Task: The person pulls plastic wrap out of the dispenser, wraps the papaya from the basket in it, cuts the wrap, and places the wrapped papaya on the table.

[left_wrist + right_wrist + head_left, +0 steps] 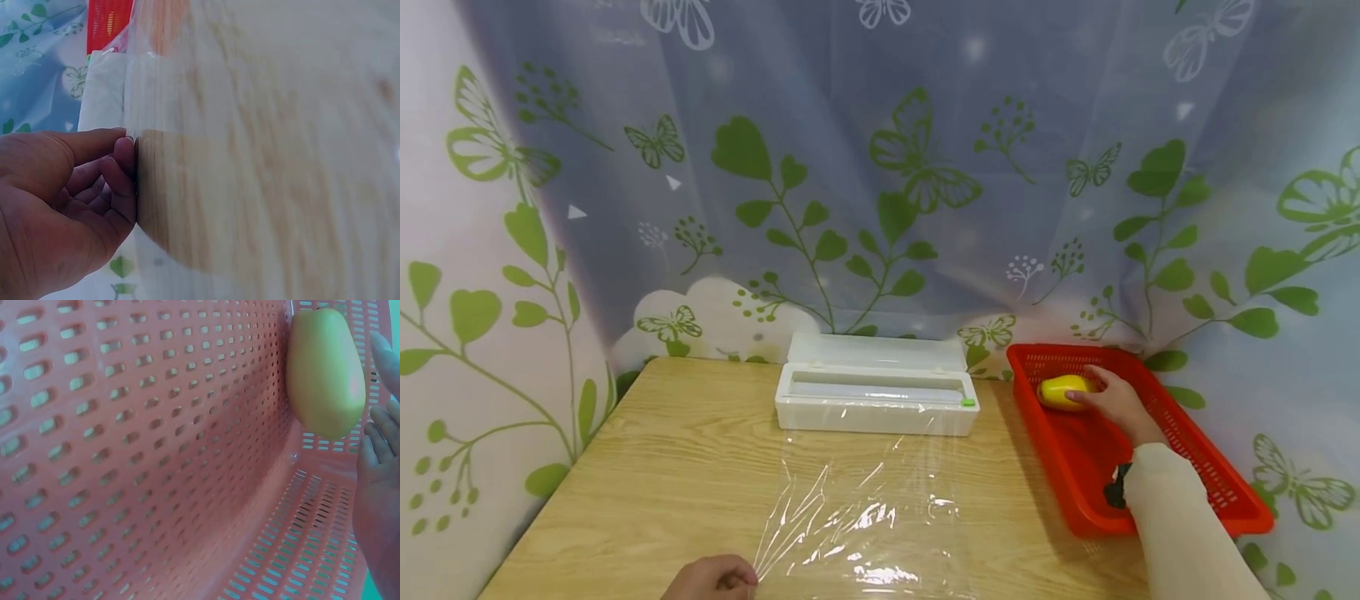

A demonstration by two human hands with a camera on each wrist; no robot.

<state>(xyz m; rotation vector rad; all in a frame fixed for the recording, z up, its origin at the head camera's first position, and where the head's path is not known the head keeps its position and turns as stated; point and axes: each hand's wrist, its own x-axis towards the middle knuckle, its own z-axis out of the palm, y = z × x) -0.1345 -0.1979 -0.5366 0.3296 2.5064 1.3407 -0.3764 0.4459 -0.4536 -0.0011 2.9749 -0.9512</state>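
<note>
My left hand (713,577) pinches the near left corner of a clear sheet of cling film (868,508) between thumb and fingers, as the left wrist view also shows. The film runs out from a white dispenser box (876,417) whose lid (877,352) stands raised. Over the far end of a red basket (1078,508), my right hand (1122,406) is spread beside a smooth yellow oval fruit (1063,392). In the right wrist view a gap shows between the fingers (382,440) and the fruit (325,372). The fruit lies against the basket's wall.
The wooden table (685,467) ends at a patterned curtain (850,167) along the back and sides. A small green slider (967,402) sits at the box's right end. Something dark (1116,486) shows by my right wrist, inside the basket's outline.
</note>
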